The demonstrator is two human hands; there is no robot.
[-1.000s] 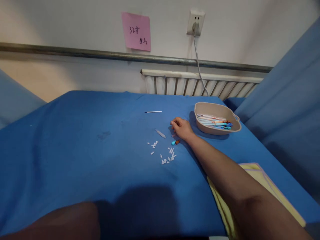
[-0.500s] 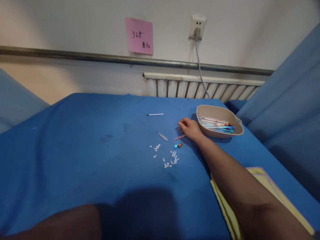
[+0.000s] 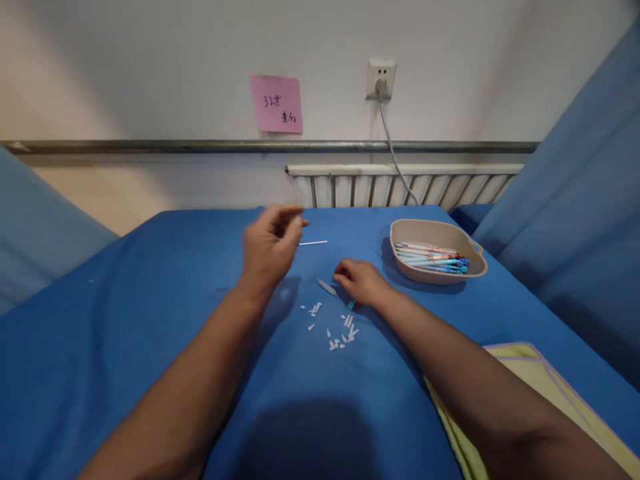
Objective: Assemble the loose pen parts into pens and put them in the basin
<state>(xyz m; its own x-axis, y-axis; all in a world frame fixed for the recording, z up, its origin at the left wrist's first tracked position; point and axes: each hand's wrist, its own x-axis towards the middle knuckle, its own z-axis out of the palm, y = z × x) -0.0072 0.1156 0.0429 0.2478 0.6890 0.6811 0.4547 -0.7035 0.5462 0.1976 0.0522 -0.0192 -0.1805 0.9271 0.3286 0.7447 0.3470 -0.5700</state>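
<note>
My left hand point(image 3: 271, 250) hovers over the far middle of the blue cloth, slightly blurred, with its thumb and curled fingers apart and nothing visible between them. Just right of it lies a thin white pen refill point(image 3: 313, 243), its dark tip end partly covered. My right hand point(image 3: 363, 281) is low over the cloth, fingertips pinched together; what they hold is hidden. Close by its fingertips rests a pale translucent pen barrel point(image 3: 327, 287). A teal cap-like piece point(image 3: 351, 305) shows partly under that hand. Several small white pointed pieces point(image 3: 349, 327) are scattered nearer me.
A beige basket point(image 3: 437, 231) at the right holds several pens point(image 3: 433, 257). On the near right is a folded yellow cloth point(image 3: 540, 380). Behind the blue-covered table point(image 3: 150, 320) are a radiator point(image 3: 370, 185), a metal rail point(image 3: 210, 147) and a plugged-in cable point(image 3: 393, 143).
My left hand has come up from the lower left to near the refill. My right hand has moved left and nearer me, covering where a pink patterned piece lay. The view has tilted up slightly.
</note>
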